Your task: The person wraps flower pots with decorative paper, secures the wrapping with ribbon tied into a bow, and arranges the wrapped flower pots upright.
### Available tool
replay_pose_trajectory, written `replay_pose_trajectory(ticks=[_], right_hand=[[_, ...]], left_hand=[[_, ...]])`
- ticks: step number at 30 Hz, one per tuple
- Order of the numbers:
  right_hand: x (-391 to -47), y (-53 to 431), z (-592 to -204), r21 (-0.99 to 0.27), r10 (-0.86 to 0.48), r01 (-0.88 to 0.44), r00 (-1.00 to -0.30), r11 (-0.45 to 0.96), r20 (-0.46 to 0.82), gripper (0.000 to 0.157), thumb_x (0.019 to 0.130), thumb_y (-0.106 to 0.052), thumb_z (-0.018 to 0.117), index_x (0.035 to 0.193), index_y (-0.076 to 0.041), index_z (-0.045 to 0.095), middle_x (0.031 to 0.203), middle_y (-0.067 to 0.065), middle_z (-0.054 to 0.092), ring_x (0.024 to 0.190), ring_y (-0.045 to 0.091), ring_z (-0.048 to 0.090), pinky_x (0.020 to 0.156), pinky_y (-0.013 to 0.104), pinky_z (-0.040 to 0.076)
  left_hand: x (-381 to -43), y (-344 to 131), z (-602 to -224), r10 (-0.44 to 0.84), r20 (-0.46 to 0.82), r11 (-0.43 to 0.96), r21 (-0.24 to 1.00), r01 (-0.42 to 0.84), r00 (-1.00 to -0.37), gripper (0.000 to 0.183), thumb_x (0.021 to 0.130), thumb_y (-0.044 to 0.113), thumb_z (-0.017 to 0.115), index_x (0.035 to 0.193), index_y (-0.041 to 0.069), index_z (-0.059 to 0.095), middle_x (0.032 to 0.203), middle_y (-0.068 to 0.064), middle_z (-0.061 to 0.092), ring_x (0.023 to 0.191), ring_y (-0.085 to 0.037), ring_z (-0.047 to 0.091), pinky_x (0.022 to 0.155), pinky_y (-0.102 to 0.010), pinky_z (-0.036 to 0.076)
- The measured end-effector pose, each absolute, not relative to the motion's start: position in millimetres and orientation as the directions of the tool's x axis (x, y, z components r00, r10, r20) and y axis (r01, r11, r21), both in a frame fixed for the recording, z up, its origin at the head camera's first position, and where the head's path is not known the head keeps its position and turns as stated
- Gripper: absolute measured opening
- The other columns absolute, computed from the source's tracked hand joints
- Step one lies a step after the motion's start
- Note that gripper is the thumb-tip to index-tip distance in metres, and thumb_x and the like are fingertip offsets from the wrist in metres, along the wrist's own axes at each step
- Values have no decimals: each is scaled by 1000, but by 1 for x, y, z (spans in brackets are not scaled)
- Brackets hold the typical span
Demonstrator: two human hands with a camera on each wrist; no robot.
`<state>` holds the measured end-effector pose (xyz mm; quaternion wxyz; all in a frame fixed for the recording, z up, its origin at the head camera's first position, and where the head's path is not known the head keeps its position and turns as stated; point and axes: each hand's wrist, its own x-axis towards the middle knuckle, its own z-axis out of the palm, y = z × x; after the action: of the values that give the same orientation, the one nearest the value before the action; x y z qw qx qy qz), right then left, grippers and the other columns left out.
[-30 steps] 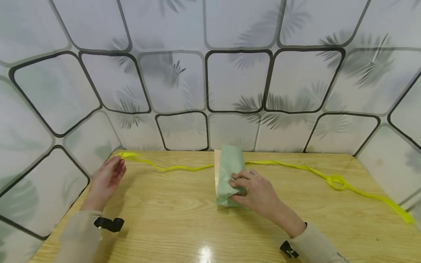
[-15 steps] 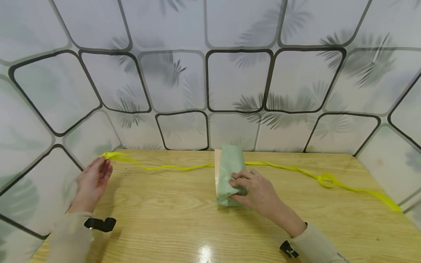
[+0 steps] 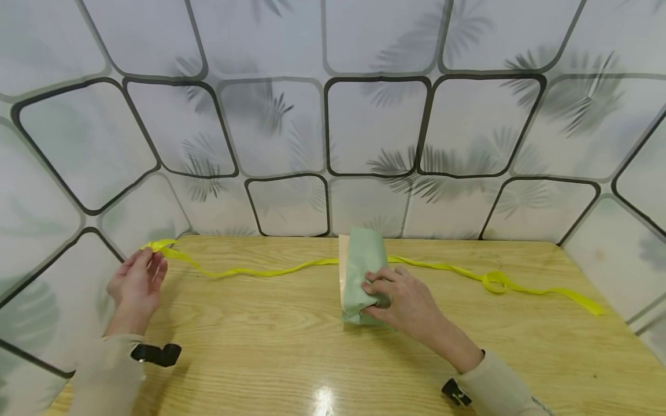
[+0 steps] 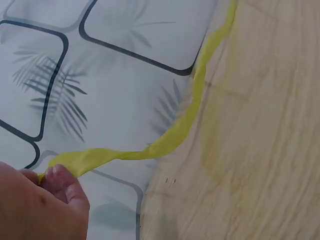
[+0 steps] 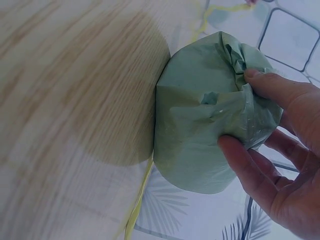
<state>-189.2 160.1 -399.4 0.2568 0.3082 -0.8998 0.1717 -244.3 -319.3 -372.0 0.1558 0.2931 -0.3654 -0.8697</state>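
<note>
My left hand (image 3: pixel 136 283) pinches one end of a yellow ribbon (image 4: pixel 172 140) between thumb and fingers at the table's far left corner. From there the ribbon runs along the back of the table and passes under a parcel wrapped in pale green paper (image 3: pixel 366 260). Right of the parcel it makes a small loop (image 3: pixel 494 282), and its free end (image 3: pixel 590 304) lies farther right. Thumb and fingers of my right hand (image 3: pixel 411 300) grip the parcel's near end, where the right wrist view shows gathered, folded paper (image 5: pixel 240 60). A tan strip shows along the parcel's left side.
A wooden table (image 3: pixel 234 358) lies under everything. White patterned curtain (image 3: pixel 374 127) rises close behind its back edge and along both sides. Black wrist straps (image 3: pixel 156 355) sit at both cuffs.
My left hand has moved left with the ribbon end. The ribbon has slid leftward under the parcel, bringing its loop and free end closer. My right hand and the parcel stay put.
</note>
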Motion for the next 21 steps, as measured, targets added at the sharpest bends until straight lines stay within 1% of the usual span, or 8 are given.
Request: replay_pose_trajectory(ticks=[2,4,7,9,11,15,17,21], right_hand=[[-189,160,-399,-152,-467,-644,-678,749,568,39,67,-28,96,101,-16,81,111,0,76,89,19,65,71,32,59],[-190,161,-400,-151,-471,-649,-673,746,570,39,67,-28,96,101,-16,81,111,0,76,89,19,65,71,31,59],[-190,160,-400,-141,-475,-648,-672,748,567,45,68,-29,96,107,-14,80,109,0,76,88,19,64,71,32,58],[-191,160,-400,-134,-476,-645,-673,753,565,50,68,-30,96,111,-12,79,106,0,75,88,19,64,70,32,58],[-191,160,-400,-139,-470,-638,-681,758,562,54,68,-30,97,114,-10,77,102,-1,74,87,18,64,70,31,58],[-191,161,-399,-164,-458,-629,-697,760,552,55,66,-30,97,112,-10,76,94,-5,72,86,15,64,70,29,57],[-192,162,-399,-179,-454,-626,-706,759,544,49,66,-31,98,105,-12,74,97,-5,73,88,16,66,70,28,57],[-192,163,-398,-199,-440,-612,-724,766,532,45,65,-34,98,93,-17,67,106,-3,74,90,16,69,68,27,57]], left_hand=[[-242,-319,-374,-380,-338,-614,788,-38,-861,12,91,9,77,98,15,70,82,5,75,77,-7,72,66,-23,61],[-239,-319,-375,-239,-266,-442,886,-139,-934,10,94,14,75,100,20,70,89,10,75,83,-4,73,71,-22,61],[-236,-314,-372,-63,-146,44,988,-149,-987,25,101,30,66,120,12,69,98,18,72,90,4,70,79,-20,60],[-235,-304,-366,-8,-102,355,930,-98,-995,43,103,40,60,130,7,64,108,13,72,92,5,68,82,-21,59],[-233,-286,-360,32,-52,548,836,-26,-998,57,105,45,56,138,-1,57,115,1,72,96,0,67,85,-26,60],[-228,-236,-356,131,25,631,769,103,-991,45,105,41,59,128,3,65,121,-18,71,100,-20,70,85,-37,60],[-223,-206,-360,189,39,631,761,151,-981,39,103,39,61,125,7,67,118,-14,72,102,-25,70,83,-37,60],[-211,-145,-376,320,53,570,787,237,-946,36,100,38,67,127,14,67,123,-9,71,107,-25,70,83,-35,59]])
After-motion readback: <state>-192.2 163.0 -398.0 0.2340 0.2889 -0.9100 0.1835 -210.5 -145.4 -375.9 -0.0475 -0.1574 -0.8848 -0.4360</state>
